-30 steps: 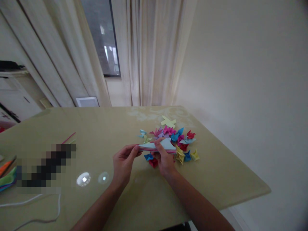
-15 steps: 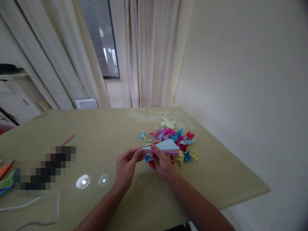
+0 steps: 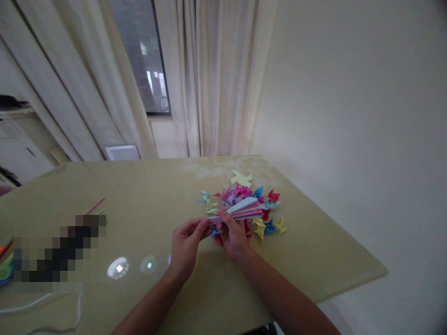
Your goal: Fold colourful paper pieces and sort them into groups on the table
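Observation:
A stack of folded paper [image 3: 246,210], pale blue on top with pink, red and white layers along its edge, is held level above the table. My left hand [image 3: 186,239] pinches its narrow left end between thumb and fingers. Closed around its middle is my right hand [image 3: 233,237], thumb on top and fingers beneath. The layers are fanned apart at the wide right end. Under and behind the stack lie many small folded paper pieces, among them a yellow one [image 3: 259,228], a blue one [image 3: 269,226] and a red one [image 3: 274,195]. My hands hide part of this pile.
A pale green paper cross [image 3: 240,178] lies behind the pile on the glossy table [image 3: 157,186]. To the left are a pink stick [image 3: 95,206], a blurred-out dark area and a white cable [image 3: 78,304]. A wall [image 3: 349,139] borders the table's right side.
The paper stack has tilted and its layers have spread apart at the right end. Both hands keep their grip. The whole view has shifted slightly.

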The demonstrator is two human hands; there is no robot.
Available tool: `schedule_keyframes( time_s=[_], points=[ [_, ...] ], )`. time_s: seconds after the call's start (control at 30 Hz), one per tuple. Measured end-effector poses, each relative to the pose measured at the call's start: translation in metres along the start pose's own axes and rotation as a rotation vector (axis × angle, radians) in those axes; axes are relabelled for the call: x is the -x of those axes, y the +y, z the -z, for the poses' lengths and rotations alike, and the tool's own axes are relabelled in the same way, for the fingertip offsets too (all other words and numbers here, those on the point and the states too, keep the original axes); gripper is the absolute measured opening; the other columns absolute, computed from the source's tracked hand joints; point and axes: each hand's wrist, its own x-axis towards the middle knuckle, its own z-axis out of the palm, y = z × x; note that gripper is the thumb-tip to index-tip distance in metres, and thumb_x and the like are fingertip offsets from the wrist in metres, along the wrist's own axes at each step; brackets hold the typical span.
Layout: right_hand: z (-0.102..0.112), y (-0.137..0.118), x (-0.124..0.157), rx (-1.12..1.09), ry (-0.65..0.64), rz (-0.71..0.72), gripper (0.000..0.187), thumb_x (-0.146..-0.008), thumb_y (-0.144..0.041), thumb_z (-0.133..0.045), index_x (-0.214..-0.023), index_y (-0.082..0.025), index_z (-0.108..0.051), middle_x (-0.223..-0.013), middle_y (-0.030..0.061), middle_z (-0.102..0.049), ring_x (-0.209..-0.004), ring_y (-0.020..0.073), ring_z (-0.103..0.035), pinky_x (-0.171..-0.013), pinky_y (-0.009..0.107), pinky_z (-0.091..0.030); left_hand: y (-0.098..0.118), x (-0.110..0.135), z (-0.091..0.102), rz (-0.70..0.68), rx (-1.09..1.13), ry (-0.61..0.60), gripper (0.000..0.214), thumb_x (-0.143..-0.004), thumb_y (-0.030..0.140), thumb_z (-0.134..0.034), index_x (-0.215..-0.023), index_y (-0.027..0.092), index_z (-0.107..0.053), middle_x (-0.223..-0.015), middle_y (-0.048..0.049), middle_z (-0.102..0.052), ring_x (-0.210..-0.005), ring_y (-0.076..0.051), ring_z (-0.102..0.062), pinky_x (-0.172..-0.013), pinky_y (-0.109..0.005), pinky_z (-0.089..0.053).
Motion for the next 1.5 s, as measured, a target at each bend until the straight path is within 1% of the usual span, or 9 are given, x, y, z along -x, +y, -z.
schedule_keyframes(
  time_s=[0.17,0.3,0.5,0.67,0.8,1.0,1.3,1.4,1.5],
  points=[
    [0.004,-0.007,-0.006,-0.035,0.031,-0.067,0.039,-0.061,-0.037,-0.097,-0.081,-0.019,-0.069,-0.063,-0.0058,-0.066,-0.046,0.0062,-0.053,-0.043,0.015,-0.047,0.01,-0.004,0.0,0.12,0.128,-0.033,0.047,-0.057,0.047,-0.101,-0.085,0.014,-0.082,-0.084,-0.0079,-0.082,-0.073,-0.014,-0.077,-0.069,-0.019,-0.063],
    [0.007,-0.007,-0.006,-0.049,-0.021,-0.11,0.039,-0.061,-0.035,-0.099,-0.08,-0.018,-0.069,-0.061,-0.0063,-0.065,-0.046,0.0048,-0.051,-0.043,0.013,-0.045,0.01,-0.004,-0.001,0.186,0.203,-0.067,0.044,-0.049,0.038,-0.105,-0.078,0.015,-0.082,-0.078,-0.006,-0.08,-0.07,-0.011,-0.074,-0.069,-0.016,-0.061],
    [0.009,0.0,-0.003,-0.037,-0.067,-0.187,0.041,-0.064,-0.04,-0.099,-0.08,-0.017,-0.069,-0.052,-0.0078,-0.059,-0.044,0.005,-0.049,-0.045,0.013,-0.047,0.002,-0.002,0.001,0.22,0.244,-0.053,0.04,-0.048,0.033,-0.105,-0.074,0.015,-0.08,-0.073,-0.0034,-0.078,-0.065,-0.009,-0.07,-0.063,-0.014,-0.057],
    [0.003,-0.002,-0.001,-0.06,-0.022,-0.173,0.045,-0.055,-0.039,-0.102,-0.074,-0.016,-0.069,-0.056,-0.0058,-0.064,-0.045,0.0052,-0.053,-0.044,0.013,-0.046,0.002,-0.004,0.002,0.162,0.245,-0.079,0.045,-0.052,0.043,-0.103,-0.082,0.017,-0.082,-0.083,-0.0056,-0.081,-0.071,-0.012,-0.073,-0.07,-0.02,-0.061],
    [0.0,-0.004,0.0,-0.038,-0.017,-0.164,0.044,-0.056,-0.038,-0.102,-0.077,-0.016,-0.07,-0.058,-0.0053,-0.066,-0.047,0.0061,-0.057,-0.045,0.014,-0.048,0.006,-0.003,0.002,0.05,0.068,-0.135,0.039,-0.063,0.04,-0.099,-0.091,0.017,-0.084,-0.092,-0.009,-0.082,-0.087,-0.019,-0.076,-0.083,-0.027,-0.062],
    [0.001,-0.002,0.001,-0.009,-0.073,-0.112,0.04,-0.06,-0.036,-0.1,-0.08,-0.017,-0.071,-0.058,-0.005,-0.066,-0.049,0.0073,-0.058,-0.048,0.015,-0.049,0.011,-0.001,0.003,-0.017,-0.136,-0.082,0.036,-0.067,0.045,-0.095,-0.085,0.016,-0.085,-0.082,-0.0097,-0.082,-0.077,-0.021,-0.074,-0.078,-0.032,-0.063],
    [0.002,-0.002,0.001,0.005,-0.094,-0.068,0.036,-0.068,-0.04,-0.097,-0.083,-0.018,-0.072,-0.061,-0.0036,-0.067,-0.052,0.0093,-0.061,-0.05,0.017,-0.051,0.007,-0.004,0.005,-0.057,-0.098,-0.071,0.035,-0.069,0.045,-0.095,-0.086,0.016,-0.084,-0.085,-0.0095,-0.081,-0.08,-0.021,-0.074,-0.079,-0.031,-0.062],
    [0.002,-0.002,0.0,0.004,-0.073,-0.067,0.038,-0.065,-0.038,-0.098,-0.082,-0.019,-0.071,-0.06,-0.0048,-0.067,-0.051,0.0081,-0.06,-0.05,0.016,-0.051,0.007,-0.005,0.006,-0.003,0.009,-0.102,0.041,-0.072,0.053,-0.091,-0.087,0.015,-0.084,-0.088,-0.0105,-0.082,-0.08,-0.021,-0.075,-0.08,-0.031,-0.062],
    [0.003,-0.003,-0.001,-0.012,-0.063,-0.087,0.039,-0.062,-0.036,-0.099,-0.082,-0.019,-0.07,-0.063,-0.0057,-0.068,-0.049,0.0065,-0.059,-0.05,0.015,-0.051,0.009,-0.006,0.005,0.058,0.065,-0.141,0.041,-0.068,0.051,-0.095,-0.085,0.015,-0.083,-0.085,-0.0093,-0.081,-0.079,-0.019,-0.074,-0.079,-0.029,-0.062]
  ],
)
